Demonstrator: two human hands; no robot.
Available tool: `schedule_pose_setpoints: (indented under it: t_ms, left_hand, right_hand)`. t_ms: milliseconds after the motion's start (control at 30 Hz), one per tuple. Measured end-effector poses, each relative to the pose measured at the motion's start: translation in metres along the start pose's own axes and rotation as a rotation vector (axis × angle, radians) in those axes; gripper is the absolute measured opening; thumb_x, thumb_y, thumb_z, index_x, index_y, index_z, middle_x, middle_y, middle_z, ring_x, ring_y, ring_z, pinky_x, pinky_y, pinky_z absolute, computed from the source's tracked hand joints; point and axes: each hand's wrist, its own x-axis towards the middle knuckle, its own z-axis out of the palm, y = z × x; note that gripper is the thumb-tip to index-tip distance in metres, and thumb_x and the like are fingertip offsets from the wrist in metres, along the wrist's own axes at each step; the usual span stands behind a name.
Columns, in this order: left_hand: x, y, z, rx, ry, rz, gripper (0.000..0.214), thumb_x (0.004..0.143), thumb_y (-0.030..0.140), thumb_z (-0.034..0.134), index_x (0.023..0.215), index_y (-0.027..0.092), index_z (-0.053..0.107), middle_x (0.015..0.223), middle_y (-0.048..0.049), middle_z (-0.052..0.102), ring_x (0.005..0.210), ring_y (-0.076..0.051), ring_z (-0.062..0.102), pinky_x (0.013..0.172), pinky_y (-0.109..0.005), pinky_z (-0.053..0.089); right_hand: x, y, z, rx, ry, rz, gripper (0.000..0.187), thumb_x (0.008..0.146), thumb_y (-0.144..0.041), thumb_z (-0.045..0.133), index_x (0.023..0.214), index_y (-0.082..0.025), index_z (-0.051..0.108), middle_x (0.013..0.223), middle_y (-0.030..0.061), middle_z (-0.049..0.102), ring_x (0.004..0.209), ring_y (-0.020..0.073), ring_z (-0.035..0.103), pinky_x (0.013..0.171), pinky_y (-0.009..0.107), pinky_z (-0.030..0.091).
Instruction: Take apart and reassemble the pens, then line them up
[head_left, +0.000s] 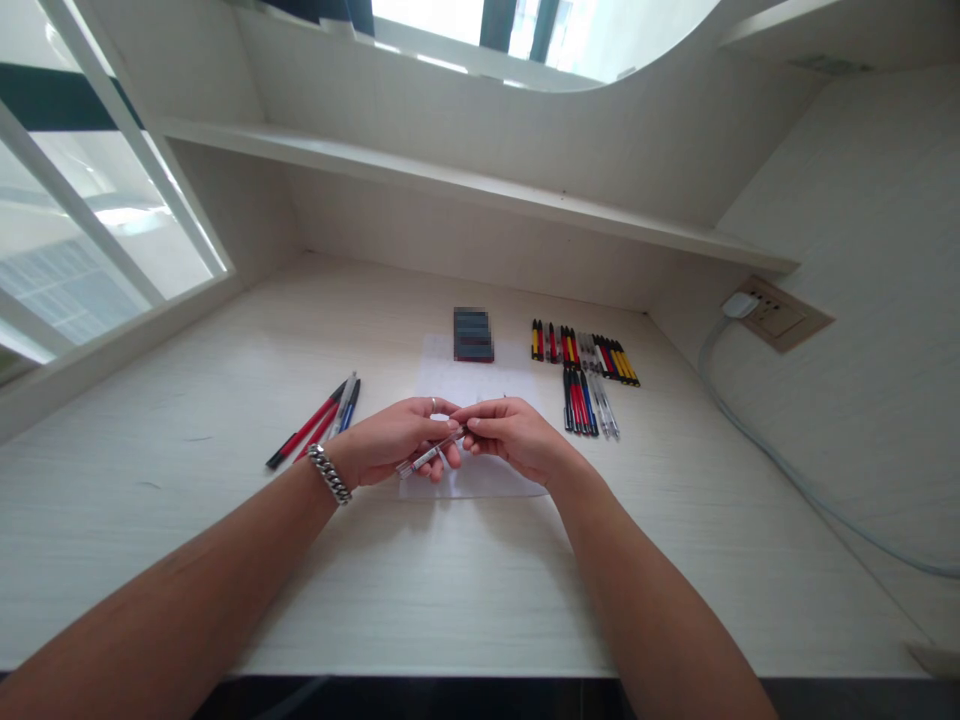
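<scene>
Both hands meet above a sheet of white paper (480,484) at the middle of the desk. My left hand (401,438) is closed on a clear-barrelled pen (427,459), which lies slanted with one end towards the lower left. My right hand (517,437) pinches at the pen's upper right end, its fingertips touching those of the left. What exactly sits between the right fingertips is too small to make out. Left of my hands lies a loose group of pens (319,420), red, clear and blue.
A dark phone-like block (473,335), blurred, lies beyond the paper. Several pens and markers (585,350) stand in a row at the back right, with more pens (590,403) in front. A white cable (780,455) runs from the wall socket (780,312). A shelf (480,190) overhangs the back.
</scene>
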Motion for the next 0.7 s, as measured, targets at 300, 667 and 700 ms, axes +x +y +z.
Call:
schedule_pose_setpoints:
  t_ms: [300, 667, 700]
  left_hand:
    - [0.006, -0.005, 0.000, 0.037, 0.054, 0.082, 0.029, 0.082, 0.036, 0.061, 0.098, 0.012, 0.058, 0.087, -0.0088, 0.068, 0.062, -0.011, 0.060, 0.046, -0.020, 0.034]
    - [0.007, -0.003, -0.001, 0.067, 0.228, 0.119, 0.033, 0.080, 0.033, 0.063, 0.105, 0.013, 0.058, 0.095, -0.0109, 0.068, 0.063, -0.011, 0.058, 0.043, -0.020, 0.030]
    - [0.007, -0.002, -0.001, 0.071, 0.232, 0.124, 0.033, 0.080, 0.034, 0.063, 0.105, 0.014, 0.058, 0.096, -0.0107, 0.068, 0.063, -0.011, 0.058, 0.043, -0.020, 0.030]
  right_hand:
    - [0.003, 0.005, -0.010, -0.331, 0.082, -0.181, 0.020, 0.073, -0.023, 0.066, 0.091, -0.016, 0.070, 0.076, 0.0027, 0.067, 0.064, 0.0109, 0.058, 0.064, 0.027, 0.048]
    - [0.001, -0.001, -0.043, -0.754, 0.642, -0.197, 0.017, 0.081, -0.016, 0.055, 0.094, -0.018, 0.066, 0.087, 0.0052, 0.069, 0.067, 0.0125, 0.066, 0.067, 0.025, 0.050]
    - [-0.001, -0.002, -0.047, -0.851, 0.706, -0.167, 0.018, 0.081, -0.016, 0.055, 0.094, -0.019, 0.067, 0.086, 0.0047, 0.069, 0.068, 0.0132, 0.066, 0.067, 0.025, 0.049]
